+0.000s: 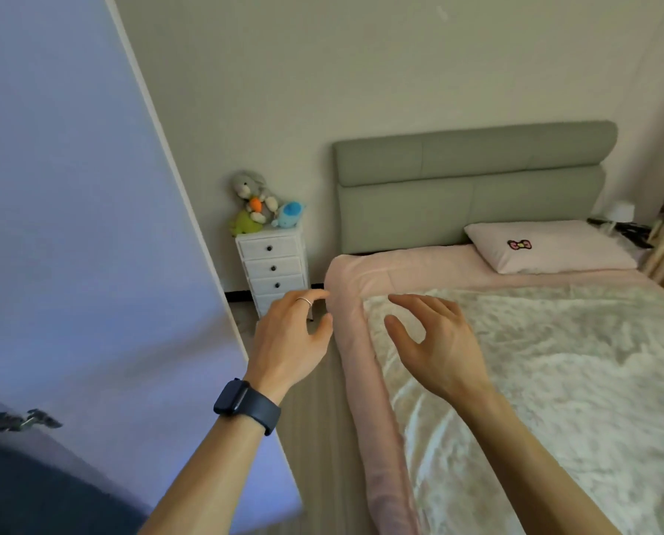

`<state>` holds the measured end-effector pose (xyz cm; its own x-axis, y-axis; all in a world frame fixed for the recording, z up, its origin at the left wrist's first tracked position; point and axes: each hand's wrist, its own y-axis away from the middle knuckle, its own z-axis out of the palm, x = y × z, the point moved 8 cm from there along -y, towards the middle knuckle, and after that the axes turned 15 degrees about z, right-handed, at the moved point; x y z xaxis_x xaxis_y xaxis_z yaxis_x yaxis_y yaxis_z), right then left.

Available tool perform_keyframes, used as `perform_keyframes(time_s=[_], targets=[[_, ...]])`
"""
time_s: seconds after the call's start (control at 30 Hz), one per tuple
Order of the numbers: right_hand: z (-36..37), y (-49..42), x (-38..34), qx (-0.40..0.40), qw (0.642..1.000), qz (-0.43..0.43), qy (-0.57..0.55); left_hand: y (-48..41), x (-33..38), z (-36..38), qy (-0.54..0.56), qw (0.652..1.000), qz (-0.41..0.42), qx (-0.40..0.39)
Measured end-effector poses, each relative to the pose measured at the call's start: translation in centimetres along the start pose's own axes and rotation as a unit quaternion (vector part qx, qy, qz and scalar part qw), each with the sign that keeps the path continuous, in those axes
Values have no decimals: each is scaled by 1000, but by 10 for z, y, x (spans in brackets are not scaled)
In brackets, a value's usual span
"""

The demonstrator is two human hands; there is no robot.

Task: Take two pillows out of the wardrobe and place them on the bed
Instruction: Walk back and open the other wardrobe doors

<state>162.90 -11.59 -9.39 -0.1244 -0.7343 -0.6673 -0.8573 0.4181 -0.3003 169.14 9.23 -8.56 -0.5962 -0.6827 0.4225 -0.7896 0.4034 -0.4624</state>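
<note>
At centre frame both hands hovered empty, fingers loosely spread: the left hand (287,337) beside the bed's (361,364) pink edge, the right hand (434,341) over it. The likely wardrobe door (71,225) filled the left, nearer the left hand. One pillow (546,247) lay crosswise at upper right, by the headboard (473,187).

Pillow (577,249): pale pink, pink-and-yellow bow motif; headboard (473,179): sage green; sheet (361,272): pink; blanket (546,364): cream, floral pattern; drawers (274,264): white, dark knobs; toys (250,187): grey, lime, blue; watch (245,405): black; door (71,225): lavender-blue; wall (322,71): beige
</note>
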Motion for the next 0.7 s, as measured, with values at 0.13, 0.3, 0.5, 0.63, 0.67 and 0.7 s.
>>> perform_keyframes(time_s=[0.13, 0.3, 0.5, 0.63, 0.67, 0.7], targets=[[21, -62, -3, 15, 999, 30, 1, -65, -37, 20, 10, 1000, -8, -5], [49, -122, 6, 20, 998, 55, -2, -134, -63, 63, -22, 998, 13, -52], [69, -196, 28, 23, 997, 73, 10, -211, -83, 99, -29, 998, 31, -49], [87, -262, 31, 3, 998, 64, 9, -260, -133, 98, -9, 999, -33, 9], [96, -280, 26, -2, 999, 53, 6, -269, -149, 94, -11, 998, -52, 27], [108, -298, 18, -9, 999, 39, 2, -275, -166, 87, -19, 996, -70, 46]])
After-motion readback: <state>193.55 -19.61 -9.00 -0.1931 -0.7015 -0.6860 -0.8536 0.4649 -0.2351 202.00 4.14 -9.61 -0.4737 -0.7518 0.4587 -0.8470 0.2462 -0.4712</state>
